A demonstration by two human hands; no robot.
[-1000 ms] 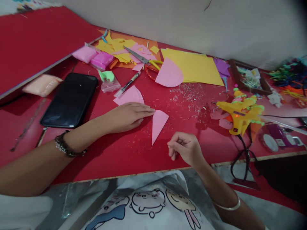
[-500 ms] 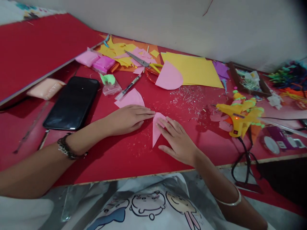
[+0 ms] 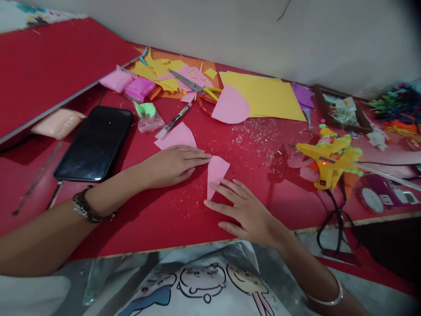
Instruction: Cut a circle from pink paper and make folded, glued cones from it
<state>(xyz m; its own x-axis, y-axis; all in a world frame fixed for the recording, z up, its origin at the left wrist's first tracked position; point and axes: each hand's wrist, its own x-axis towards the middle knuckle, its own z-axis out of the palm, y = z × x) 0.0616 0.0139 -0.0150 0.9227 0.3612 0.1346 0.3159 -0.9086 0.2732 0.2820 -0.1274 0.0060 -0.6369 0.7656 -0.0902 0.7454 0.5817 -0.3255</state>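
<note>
A small pink folded paper wedge (image 3: 217, 168) lies on the red table, its narrow tip pointing toward me. My left hand (image 3: 177, 164) rests flat beside it, fingertips touching its upper left edge. Fingers spread, my right hand (image 3: 241, 208) lies over the lower part of the wedge and hides some of it. Just beyond my left hand is another pink paper piece (image 3: 178, 135) with a curved edge, partly covered by the hand. A pen (image 3: 174, 120) with a clear cap touches that piece.
A black phone (image 3: 95, 142) lies at the left. Farther back are scissors (image 3: 187, 81), a pink rounded paper (image 3: 232, 105), yellow sheets (image 3: 266, 94) and paper scraps (image 3: 158, 68). A yellow glue gun (image 3: 324, 158) with its light on stands at the right, its cord (image 3: 338, 219) hanging over the edge.
My right hand has slid down along the pink wedge toward me, uncovering its upper right corner. My left hand has stayed at the wedge's upper left edge.
</note>
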